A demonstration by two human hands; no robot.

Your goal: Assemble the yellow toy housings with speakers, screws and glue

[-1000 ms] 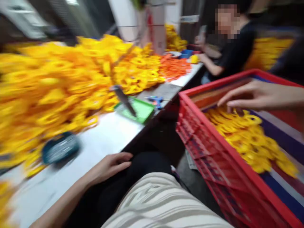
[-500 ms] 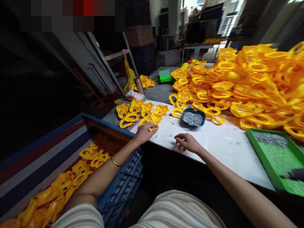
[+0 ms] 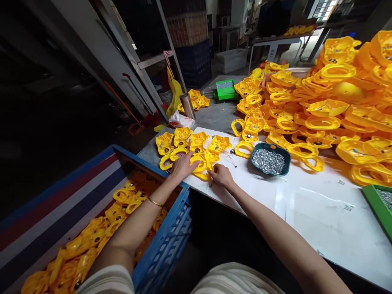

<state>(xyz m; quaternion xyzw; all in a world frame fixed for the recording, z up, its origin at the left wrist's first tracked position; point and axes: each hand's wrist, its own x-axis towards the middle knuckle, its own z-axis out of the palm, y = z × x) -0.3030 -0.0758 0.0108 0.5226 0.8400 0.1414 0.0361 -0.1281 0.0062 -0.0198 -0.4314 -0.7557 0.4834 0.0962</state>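
Note:
My left hand (image 3: 181, 166) is closed at the handle ring of a yellow plastic shell (image 3: 199, 163) near the table's front edge. My right hand (image 3: 222, 176) has curled fingers, its fingertips at the right side of the same piece. Where exactly its fingers grip is partly hidden. Around my left hand lie several similar yellow shells (image 3: 164, 143), open side up, with dark round parts inside. A thin wire (image 3: 230, 157) trails onto the white board from one shell. To the right stands a dark teal bowl (image 3: 254, 164) of small shiny metal pieces.
A blue crate (image 3: 183, 196) of yellow shells stands at my left, below the table. Yellow shells form a tall heap (image 3: 327, 110) at the back right. Green trays (image 3: 375, 204) (image 3: 226, 93) hold small metal pieces. A metal tumbler (image 3: 187, 106) stands at the back left.
My right hand has moved left to the yellow shell beside my left hand. The left hand has reached slightly farther over the shells. The view has swung left and downward.

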